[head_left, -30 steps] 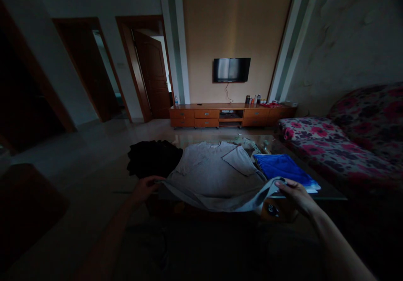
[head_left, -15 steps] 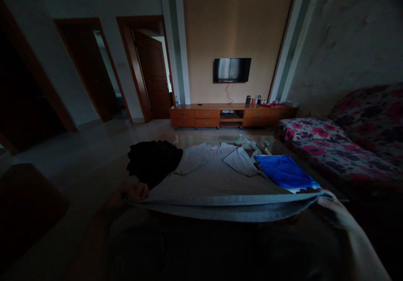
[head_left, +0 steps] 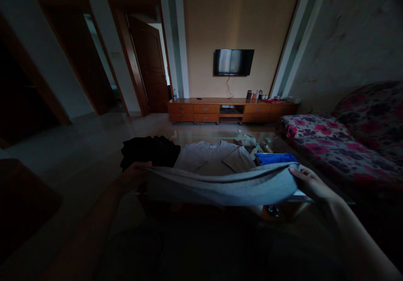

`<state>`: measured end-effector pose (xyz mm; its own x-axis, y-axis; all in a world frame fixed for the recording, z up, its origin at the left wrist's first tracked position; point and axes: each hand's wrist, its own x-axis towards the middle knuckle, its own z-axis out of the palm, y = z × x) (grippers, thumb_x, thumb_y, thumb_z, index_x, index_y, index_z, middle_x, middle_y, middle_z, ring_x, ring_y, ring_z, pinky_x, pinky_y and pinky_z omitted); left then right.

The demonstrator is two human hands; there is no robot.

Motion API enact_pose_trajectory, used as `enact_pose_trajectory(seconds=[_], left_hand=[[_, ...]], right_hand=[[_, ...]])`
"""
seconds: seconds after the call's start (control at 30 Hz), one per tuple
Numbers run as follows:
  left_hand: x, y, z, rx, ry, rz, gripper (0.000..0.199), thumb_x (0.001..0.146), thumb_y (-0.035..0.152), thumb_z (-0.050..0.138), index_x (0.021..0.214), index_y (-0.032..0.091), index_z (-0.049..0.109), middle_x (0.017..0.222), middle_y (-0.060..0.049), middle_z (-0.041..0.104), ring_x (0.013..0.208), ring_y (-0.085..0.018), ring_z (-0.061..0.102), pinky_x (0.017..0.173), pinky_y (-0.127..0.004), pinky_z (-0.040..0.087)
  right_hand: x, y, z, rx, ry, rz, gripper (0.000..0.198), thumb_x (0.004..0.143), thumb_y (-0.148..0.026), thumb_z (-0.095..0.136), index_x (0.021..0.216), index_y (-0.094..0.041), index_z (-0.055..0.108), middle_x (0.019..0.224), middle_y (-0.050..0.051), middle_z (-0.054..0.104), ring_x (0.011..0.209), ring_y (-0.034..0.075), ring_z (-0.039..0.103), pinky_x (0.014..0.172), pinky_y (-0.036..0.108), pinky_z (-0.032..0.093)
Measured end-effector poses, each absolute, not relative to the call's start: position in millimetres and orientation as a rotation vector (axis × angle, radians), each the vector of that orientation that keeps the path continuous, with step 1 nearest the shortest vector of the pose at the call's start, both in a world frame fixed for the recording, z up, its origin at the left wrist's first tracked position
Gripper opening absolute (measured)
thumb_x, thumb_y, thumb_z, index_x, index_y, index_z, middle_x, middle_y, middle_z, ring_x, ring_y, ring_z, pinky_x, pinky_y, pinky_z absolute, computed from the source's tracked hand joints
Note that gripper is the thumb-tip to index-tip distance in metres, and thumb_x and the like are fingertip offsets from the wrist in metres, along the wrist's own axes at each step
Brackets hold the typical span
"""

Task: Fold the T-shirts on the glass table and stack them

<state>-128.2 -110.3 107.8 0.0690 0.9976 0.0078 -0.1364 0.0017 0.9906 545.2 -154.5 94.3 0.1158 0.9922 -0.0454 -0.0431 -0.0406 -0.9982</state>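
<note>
A grey T-shirt (head_left: 217, 157) lies on a glass-topped table with its neckline at the far side. Its hem edge is lifted off the table and stretched between my two hands. My left hand (head_left: 137, 173) pinches the hem's left corner, close to a heap of black cloth (head_left: 151, 152). At the other corner, my right hand (head_left: 304, 178) grips the hem, thumb on top. Just beyond my right hand lies a folded blue cloth (head_left: 275, 158), partly hidden behind the raised hem.
The glass table (head_left: 217, 137) carries crumpled plastic (head_left: 247, 139) at its far side. A flowered sofa (head_left: 343, 155) stands to the right. Across the floor is a low wooden TV cabinet (head_left: 206, 113) below a wall-mounted television (head_left: 234, 62). A dark brown piece of furniture (head_left: 28, 201) stands left.
Both hands have raised the T-shirt's hem and moved it away from me, over the shirt's lower part. The hands have come closer together, and the raised hem now hides part of the blue cloth.
</note>
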Motion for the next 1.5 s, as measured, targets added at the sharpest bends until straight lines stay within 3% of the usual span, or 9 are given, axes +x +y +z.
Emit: enact_pose_trajectory(seconds=[0.13,0.27,0.57,0.77,0.9,1.03,1.17,1.3,1.5], left_hand=[[-109,-53,97,1.065,1.110,1.296,0.043,0.059,0.032,0.092,0.096,0.015,0.078,0.090,-0.008,0.075,0.079,-0.022,0.068,0.074,-0.032,0.053],[-93,4,61,1.147,1.298,1.392,0.060,0.057,0.050,0.090,0.102,0.014,0.076,0.093,-0.008,0.076,0.079,-0.021,0.067,0.074,-0.031,0.051],[-77,72,-15,1.549,1.952,1.149,0.014,0.076,0.032,0.073,0.077,0.018,0.071,0.079,-0.010,0.073,0.085,-0.027,0.067,0.078,-0.032,0.047],[-48,66,-8,2.126,2.315,0.688,0.043,0.088,0.020,0.054,0.131,0.016,0.059,0.129,-0.016,0.061,0.116,-0.030,0.060,0.099,-0.042,0.046],[-19,55,-5,2.585,1.909,0.404,0.052,0.087,0.017,0.052,0.139,0.023,0.055,0.143,-0.012,0.055,0.132,-0.031,0.049,0.110,-0.047,0.040],[8,55,-13,2.630,1.621,0.354,0.052,0.093,0.025,0.051,0.146,0.024,0.049,0.149,-0.009,0.053,0.137,-0.027,0.047,0.116,-0.045,0.034],[27,67,-20,2.570,1.667,0.381,0.040,0.098,0.032,0.051,0.136,0.022,0.058,0.137,-0.009,0.061,0.128,-0.028,0.053,0.111,-0.045,0.036],[40,82,-24,2.546,1.749,0.465,0.025,0.097,0.036,0.055,0.113,0.022,0.068,0.117,-0.008,0.066,0.113,-0.027,0.058,0.098,-0.041,0.042],[54,95,-32,2.513,1.745,0.514,0.023,0.095,0.044,0.059,0.097,0.022,0.065,0.105,-0.006,0.065,0.106,-0.026,0.057,0.091,-0.039,0.041]], right_hand=[[544,-88,83,-1.281,-1.179,1.118,0.047,0.067,-0.058,0.086,0.084,-0.021,0.063,0.076,-0.001,0.065,0.069,0.014,0.058,0.064,0.023,0.049],[543,-22,44,-1.396,-1.241,0.890,0.052,0.065,-0.064,0.080,0.086,-0.019,0.065,0.078,0.002,0.068,0.072,0.017,0.060,0.064,0.025,0.049],[531,44,-29,-2.146,-1.553,0.283,0.033,0.088,-0.047,0.058,0.100,-0.020,0.073,0.094,0.013,0.075,0.092,0.030,0.070,0.078,0.035,0.050],[500,40,-5,-2.286,-1.796,-0.030,0.054,0.091,-0.035,0.053,0.141,-0.017,0.053,0.130,0.020,0.063,0.119,0.036,0.058,0.092,0.048,0.049],[467,38,-3,-1.994,-2.274,0.061,0.070,0.078,-0.021,0.061,0.147,-0.023,0.050,0.149,0.015,0.050,0.139,0.040,0.038,0.105,0.057,0.039],[439,46,-16,-1.837,-2.348,0.257,0.062,0.081,-0.017,0.055,0.142,-0.025,0.057,0.145,0.011,0.056,0.135,0.034,0.047,0.108,0.050,0.038],[428,58,-21,-1.833,-2.200,0.257,0.037,0.096,-0.033,0.048,0.126,-0.024,0.067,0.132,0.010,0.065,0.121,0.030,0.058,0.102,0.046,0.041],[426,70,-22,-1.881,-2.144,0.253,0.035,0.094,-0.044,0.055,0.119,-0.026,0.071,0.126,0.009,0.067,0.121,0.031,0.056,0.100,0.046,0.041],[423,77,-25,-1.864,-2.202,0.323,0.041,0.091,-0.057,0.057,0.116,-0.029,0.071,0.124,0.010,0.065,0.124,0.035,0.050,0.097,0.049,0.041]])
